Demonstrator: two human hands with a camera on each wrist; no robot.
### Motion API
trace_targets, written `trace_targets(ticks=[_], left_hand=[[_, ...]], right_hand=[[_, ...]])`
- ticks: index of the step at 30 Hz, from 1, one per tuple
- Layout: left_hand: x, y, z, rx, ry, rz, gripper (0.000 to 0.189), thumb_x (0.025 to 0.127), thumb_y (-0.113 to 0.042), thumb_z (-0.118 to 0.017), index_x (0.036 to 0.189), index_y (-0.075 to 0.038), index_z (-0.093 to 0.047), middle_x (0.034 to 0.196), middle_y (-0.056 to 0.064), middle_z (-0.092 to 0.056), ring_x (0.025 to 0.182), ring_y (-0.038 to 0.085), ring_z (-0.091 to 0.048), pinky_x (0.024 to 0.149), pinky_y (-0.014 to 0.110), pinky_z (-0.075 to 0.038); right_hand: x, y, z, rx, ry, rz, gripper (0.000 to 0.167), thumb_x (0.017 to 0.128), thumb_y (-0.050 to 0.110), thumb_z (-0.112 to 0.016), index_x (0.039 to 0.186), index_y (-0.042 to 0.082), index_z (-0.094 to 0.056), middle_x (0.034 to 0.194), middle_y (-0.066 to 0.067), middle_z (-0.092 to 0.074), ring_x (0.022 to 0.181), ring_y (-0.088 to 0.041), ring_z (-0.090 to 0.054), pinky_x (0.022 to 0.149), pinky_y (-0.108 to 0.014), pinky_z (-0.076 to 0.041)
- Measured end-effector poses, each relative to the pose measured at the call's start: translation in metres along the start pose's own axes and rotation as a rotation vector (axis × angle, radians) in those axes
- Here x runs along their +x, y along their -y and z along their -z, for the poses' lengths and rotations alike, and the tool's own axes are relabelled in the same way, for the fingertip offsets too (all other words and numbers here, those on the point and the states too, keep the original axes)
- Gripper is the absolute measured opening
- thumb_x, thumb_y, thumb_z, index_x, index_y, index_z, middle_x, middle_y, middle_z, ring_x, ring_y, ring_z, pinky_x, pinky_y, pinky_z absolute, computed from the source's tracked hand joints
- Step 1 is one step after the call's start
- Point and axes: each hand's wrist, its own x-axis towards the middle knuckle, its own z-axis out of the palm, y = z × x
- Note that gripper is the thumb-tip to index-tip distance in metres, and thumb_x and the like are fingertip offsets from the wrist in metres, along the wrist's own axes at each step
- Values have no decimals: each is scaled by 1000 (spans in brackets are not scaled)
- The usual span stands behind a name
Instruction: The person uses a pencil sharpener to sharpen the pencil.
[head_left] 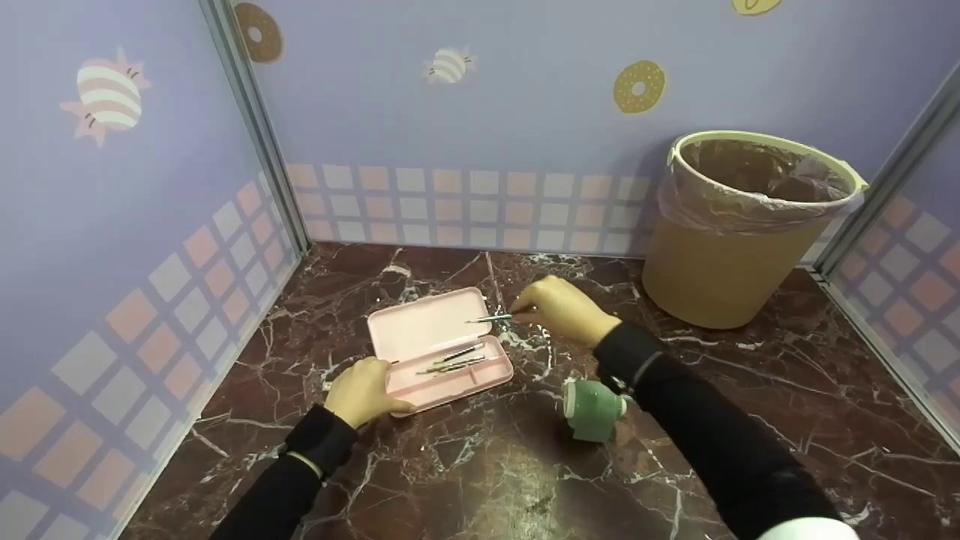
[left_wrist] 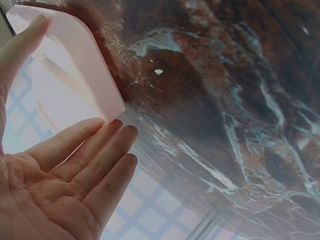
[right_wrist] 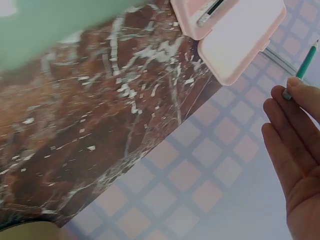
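Observation:
A pink pencil case (head_left: 424,324) lies open on the dark marbled table, its lid folded back. Several slim pencils or pens (head_left: 454,365) are in its lower tray. At the case's left end, my left hand (head_left: 364,391) holds it between thumb and fingers; the left wrist view shows the thumb on one side of the pink case (left_wrist: 85,55) and fingertips at the other. Above the lid's right edge, my right hand (head_left: 562,307) pinches a green pencil (right_wrist: 306,64) near its grey end, the pointed end toward the case.
A green object with whitish ends (head_left: 592,411) sits on the table below my right forearm. At the back right stands a tan bin (head_left: 720,262) lined with a clear bag. Patterned purple walls (head_left: 480,135) enclose the table's back and sides.

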Motion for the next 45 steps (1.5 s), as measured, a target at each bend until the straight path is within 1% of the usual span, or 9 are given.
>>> trace_targets(ticks=[5, 8, 11, 15, 22, 29, 32, 39, 45], left_hand=[[1, -2, -2, -9, 11, 6, 52, 59, -36, -97, 84, -1, -66, 78, 10, -65, 70, 28, -62, 68, 50, -53], [2, -3, -3, -14, 11, 6, 52, 59, -36, -97, 84, -2, -67, 79, 10, -65, 71, 28, -62, 68, 50, -53], [1, -3, -4, -16, 14, 2, 52, 59, -35, -96, 85, -1, -67, 80, 10, -66, 71, 27, -63, 68, 49, -54], [2, -3, -4, -15, 27, 0, 52, 60, -36, -96, 85, -2, -66, 79, 9, -65, 71, 26, -62, 68, 48, -54], [3, -2, -3, 0, 24, -1, 51, 60, -36, -96, 79, -4, -62, 75, 6, -59, 69, 26, -59, 67, 48, -52], [3, -1, -3, 0, 27, -4, 52, 59, -36, -97, 77, -4, -61, 74, 7, -60, 68, 26, -60, 66, 49, -52], [2, -1, -2, -1, 26, 0, 52, 58, -36, -97, 78, -3, -62, 75, 8, -62, 69, 27, -60, 67, 49, -52], [3, 0, 0, -3, 33, 2, 51, 60, -35, -96, 80, -3, -63, 76, 7, -62, 69, 26, -60, 67, 49, -53], [4, 1, 0, 16, 27, -4, 51, 59, -36, -96, 81, -3, -63, 78, 9, -64, 70, 28, -62, 69, 50, -53]], right_hand=[[26, 4, -17, -6, 33, -6, 11, 90, 13, -76, 99, 8, -82, 98, -9, -81, 84, -24, -78, 85, -39, -62], [38, 4, -31, -19, 54, 1, 11, 91, 12, -75, 97, 7, -82, 97, -9, -81, 87, -24, -78, 87, -39, -62], [46, 4, -43, -12, 92, -17, 10, 91, 11, -75, 96, 7, -82, 96, -9, -81, 88, -24, -78, 89, -40, -61], [51, 5, -56, -18, 126, -18, 8, 88, 6, -76, 92, 6, -82, 93, -8, -81, 86, -24, -77, 86, -41, -61], [58, 4, -73, -70, 157, 19, 4, 83, 7, -78, 85, 7, -82, 90, -7, -81, 85, -25, -76, 83, -39, -61], [57, 8, -88, -114, 193, -53, 4, 81, 4, -80, 78, 7, -80, 89, -9, -81, 87, -32, -75, 81, -45, -60], [56, 10, -92, -146, 185, -57, 3, 80, 5, -81, 79, 6, -79, 89, -10, -80, 87, -33, -75, 80, -46, -61], [53, 12, -103, -216, 136, -25, 6, 76, 3, -82, 77, 4, -76, 82, -11, -78, 81, -33, -74, 76, -46, -60], [55, 14, -109, -334, 100, 21, 8, 75, 1, -81, 73, 6, -75, 80, -11, -77, 77, -33, -74, 70, -46, -60]])
